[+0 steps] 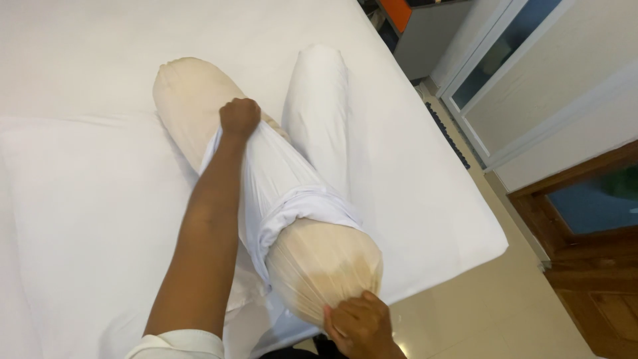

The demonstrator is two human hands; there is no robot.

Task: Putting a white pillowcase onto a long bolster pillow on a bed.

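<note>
A long cream bolster (186, 93) lies diagonally on the white bed (412, 199). A white cover (279, 186) is bunched around its middle, leaving both ends bare. My left hand (239, 118) is closed on the cover's far edge, on top of the bolster. My right hand (359, 326) grips the near bare end of the bolster at the bottom of the view. A second bolster (320, 100), covered in white, lies just to the right, alongside the first.
A white pillow (86, 219) lies flat at the left. The bed's corner (498, 239) is at the right, with beige floor tiles (465, 312) beyond. A wooden door (591, 252) and white cabinet doors (531, 80) stand at the right.
</note>
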